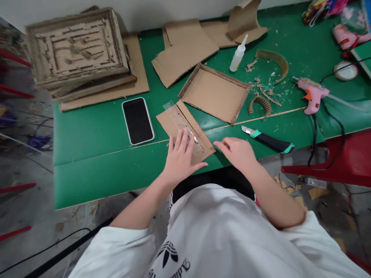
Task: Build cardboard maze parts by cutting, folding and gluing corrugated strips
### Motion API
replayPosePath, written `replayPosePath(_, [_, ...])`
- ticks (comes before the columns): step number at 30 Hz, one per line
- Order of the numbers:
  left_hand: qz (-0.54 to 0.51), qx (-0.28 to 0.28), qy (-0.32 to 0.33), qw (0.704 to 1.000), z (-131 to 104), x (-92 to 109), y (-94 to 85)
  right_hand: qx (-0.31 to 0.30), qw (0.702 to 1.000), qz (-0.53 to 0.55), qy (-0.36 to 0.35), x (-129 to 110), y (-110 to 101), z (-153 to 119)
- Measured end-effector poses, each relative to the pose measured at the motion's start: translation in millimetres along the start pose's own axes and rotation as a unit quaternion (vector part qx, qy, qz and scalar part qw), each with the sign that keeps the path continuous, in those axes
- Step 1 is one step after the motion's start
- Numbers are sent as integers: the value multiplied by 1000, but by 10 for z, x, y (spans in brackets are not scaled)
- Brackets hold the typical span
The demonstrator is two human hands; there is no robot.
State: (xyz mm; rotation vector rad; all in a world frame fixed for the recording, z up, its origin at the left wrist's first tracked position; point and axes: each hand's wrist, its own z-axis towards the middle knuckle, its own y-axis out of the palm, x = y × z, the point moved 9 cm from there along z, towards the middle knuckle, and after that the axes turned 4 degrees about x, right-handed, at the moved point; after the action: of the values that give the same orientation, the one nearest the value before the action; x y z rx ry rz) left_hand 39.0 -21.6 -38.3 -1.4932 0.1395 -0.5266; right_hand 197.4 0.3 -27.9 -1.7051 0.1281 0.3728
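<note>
My left hand (pixel 180 156) lies with fingers spread over a clear plastic ruler (pixel 175 115), which rests on a piece of brown cardboard (pixel 162 119). A strip along the cardboard's right side is set off by a straight line parallel to the ruler. At the lower right corner of that piece is my right hand (pixel 238 151), its fingers curled and its fingertips close to the edge. What they hold, if anything, is hidden. Just right of this hand lies a utility knife (pixel 268 141) with its blade out. Behind the ruler sits a shallow cardboard tray (pixel 216 92) with corrugated walls.
A phone (pixel 138 121) lies to the left. Stacked cardboard work (pixel 78 50) fills the back left. Loose cardboard sheets (pixel 185 52), a glue bottle (pixel 238 54), curved cardboard strips (pixel 272 61) and scraps lie farther back. A pink glue gun (pixel 313 94) with cables is at right.
</note>
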Motion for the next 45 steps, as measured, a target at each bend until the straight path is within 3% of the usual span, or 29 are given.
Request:
replayPosePath(2, [12,-1,-9,1000,-20,21,43,-68,998,-4,-10,-200,147,73])
replayPosePath(5, [10,3,-14,1000,-10,4,52,-110,994,-2,-22,-297,222,112])
replayPosePath(18, [-2,7,-16,1000,-5,-11,49,-127,983,127,-20,-212,233,136])
replayPosePath(24, [9,10,-22,1000,-5,-8,37,-97,986,134,18,46,182,87])
replayPosePath(30, [11,-7,-27,1000,28,-37,24,-92,977,193,14,115,100,-29])
replayPosePath(38, [26,-12,-56,998,283,-400,-30,-76,899,416,116,542,101,-60])
replayPosePath(42, [15,3,-65,998,413,-533,-122,-51,886,449,106,688,10,-52])
replayPosePath(45, [-37,65,-66,995,418,-464,-319,-6,889,449,96,740,-107,-77])
